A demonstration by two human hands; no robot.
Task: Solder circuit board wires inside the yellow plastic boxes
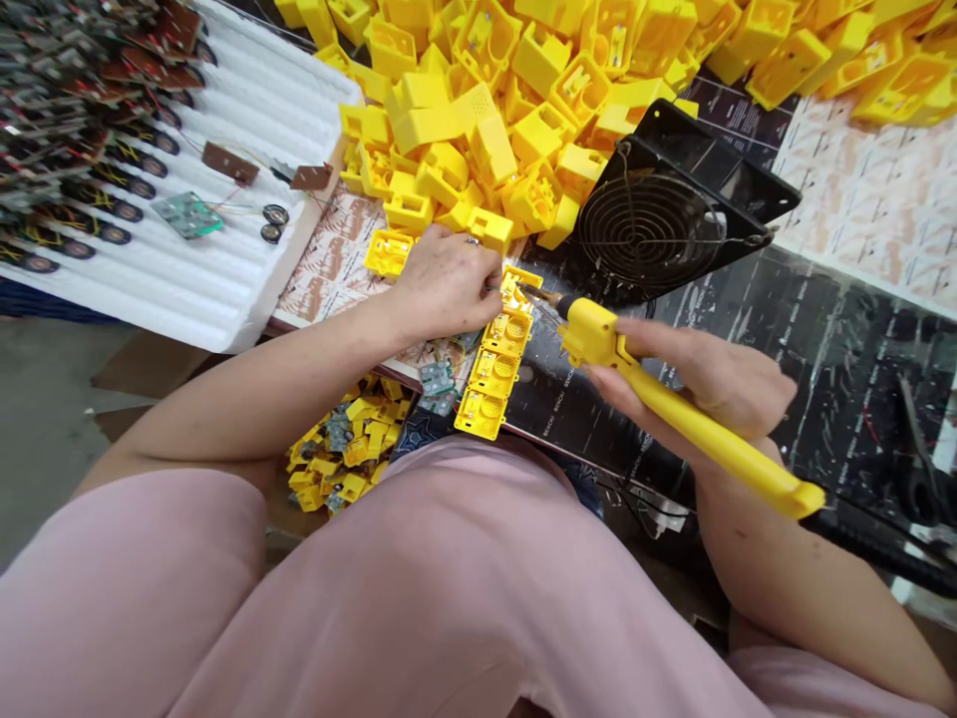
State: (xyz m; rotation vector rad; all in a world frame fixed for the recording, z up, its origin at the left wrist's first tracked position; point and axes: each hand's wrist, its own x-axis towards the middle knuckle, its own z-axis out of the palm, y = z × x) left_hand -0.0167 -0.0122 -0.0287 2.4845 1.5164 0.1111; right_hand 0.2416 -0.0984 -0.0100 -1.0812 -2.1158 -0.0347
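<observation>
My right hand (pixel 688 374) is shut around the yellow handle of a soldering iron (pixel 718 429), and the iron's thin tip reaches left to the top of a row of joined yellow plastic casings (pixel 493 364). That row lies on the bench's edge, with round grilles facing up. My left hand (pixel 445 284) comes in from the left, its fingertips pinched at the row's far end, close to the iron's tip. The exact joint under those fingers is hidden. A thin wire shows at the fingertips.
A large heap of yellow plastic housings (pixel 478 130) fills the back. A black fan (pixel 650 224) stands to its right. A white ribbed tray (pixel 224 269) at left holds wired speakers and a green circuit board (pixel 188 214). Loose yellow parts with circuit boards (pixel 348 444) lie below the bench.
</observation>
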